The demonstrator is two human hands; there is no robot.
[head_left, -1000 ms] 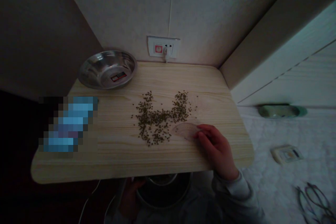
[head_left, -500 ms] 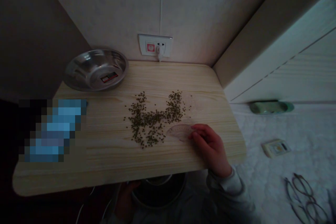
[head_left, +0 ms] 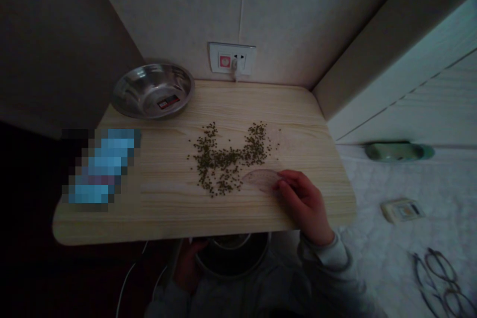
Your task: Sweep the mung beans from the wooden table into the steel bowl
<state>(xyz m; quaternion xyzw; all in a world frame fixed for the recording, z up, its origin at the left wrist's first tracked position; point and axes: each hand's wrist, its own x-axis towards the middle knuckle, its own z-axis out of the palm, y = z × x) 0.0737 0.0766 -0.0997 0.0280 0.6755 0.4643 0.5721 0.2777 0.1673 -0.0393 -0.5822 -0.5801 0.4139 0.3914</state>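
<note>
Small dark green beans [head_left: 227, 159] lie scattered in a loose heap in the middle of a light wooden table [head_left: 167, 203]. My right hand [head_left: 303, 203] rests on the table at the heap's right, fingers pinched on a thin clear plastic card [head_left: 261, 179] whose edge touches the beans. Below the table's front edge my left hand [head_left: 186, 266] grips the rim of a dark metal bowl [head_left: 231, 258] held under the table.
An empty steel bowl [head_left: 152, 90] sits at the table's back left, below a wall socket [head_left: 231, 58] with a plug in it. A blurred blue patch [head_left: 100, 166] lies at the left. On the white bedding to the right lie glasses [head_left: 441, 278], a small box [head_left: 402, 209] and a green dish [head_left: 398, 151].
The view shifted sideways and back; my right hand with the card has stayed at the right side of the bean heap, and my left hand still holds the bowl under the table.
</note>
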